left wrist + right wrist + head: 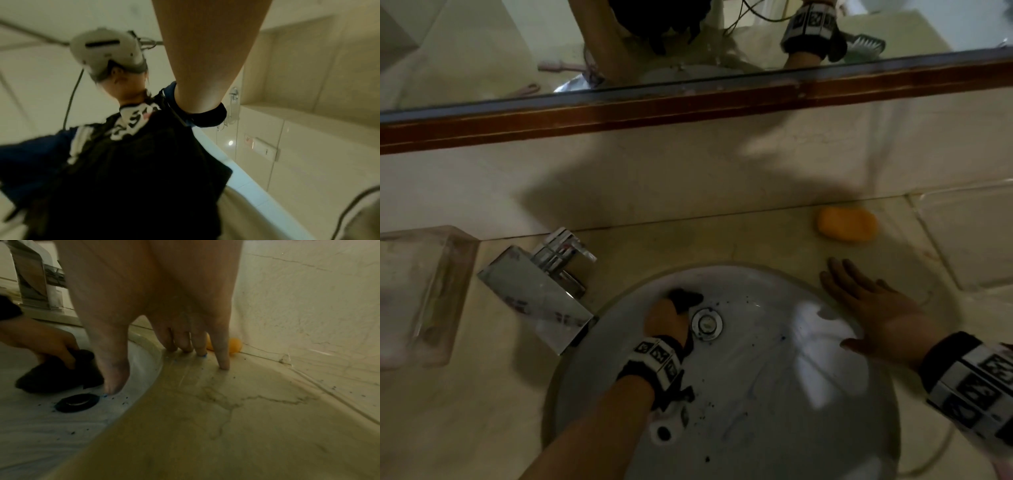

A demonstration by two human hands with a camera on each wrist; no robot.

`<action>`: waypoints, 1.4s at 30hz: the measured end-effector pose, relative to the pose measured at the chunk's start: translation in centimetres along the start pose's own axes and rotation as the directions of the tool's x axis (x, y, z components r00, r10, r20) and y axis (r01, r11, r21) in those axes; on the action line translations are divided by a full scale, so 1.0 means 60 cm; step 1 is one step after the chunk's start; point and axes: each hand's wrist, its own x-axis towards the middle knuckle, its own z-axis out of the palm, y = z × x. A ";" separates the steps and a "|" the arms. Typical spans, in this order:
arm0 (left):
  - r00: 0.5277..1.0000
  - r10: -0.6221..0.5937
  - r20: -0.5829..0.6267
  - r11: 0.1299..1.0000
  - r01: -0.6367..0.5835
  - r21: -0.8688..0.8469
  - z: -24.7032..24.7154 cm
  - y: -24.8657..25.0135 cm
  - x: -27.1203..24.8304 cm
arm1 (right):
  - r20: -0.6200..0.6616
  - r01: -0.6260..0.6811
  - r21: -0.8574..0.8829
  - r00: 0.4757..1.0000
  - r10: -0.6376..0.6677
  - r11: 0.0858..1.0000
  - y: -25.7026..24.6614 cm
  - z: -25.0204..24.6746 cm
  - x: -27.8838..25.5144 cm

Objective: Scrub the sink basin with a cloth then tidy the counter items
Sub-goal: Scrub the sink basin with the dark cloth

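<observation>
A round white sink basin with dark specks is sunk into the beige marble counter. My left hand grips a dark cloth against the basin floor, just left of the metal drain. In the right wrist view the cloth lies bunched under those fingers beside the drain. My right hand rests flat on the basin's right rim, fingers straight and spread on the counter. An orange soap bar sits behind the right hand, by the wall.
A square chrome faucet stands at the basin's left. A clear glass block holder sits at the far left. A mirror with a brown frame runs along the back wall. The left wrist view shows only my arm and torso.
</observation>
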 end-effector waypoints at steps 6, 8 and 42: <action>0.991 0.023 0.135 0.996 -0.034 0.083 0.059 0.051 0.019 | 0.033 -0.010 -0.037 0.999 0.011 0.999 -0.003 -0.001 0.003; 0.980 0.052 0.191 0.988 -0.078 0.130 0.068 0.057 0.026 | 0.032 -0.015 -0.040 0.999 0.016 0.999 -0.004 -0.001 0.003; 0.943 -0.216 0.252 0.941 0.270 -0.204 0.030 0.088 0.036 | -0.021 0.020 -0.011 1.000 -0.020 1.000 -0.002 0.004 0.003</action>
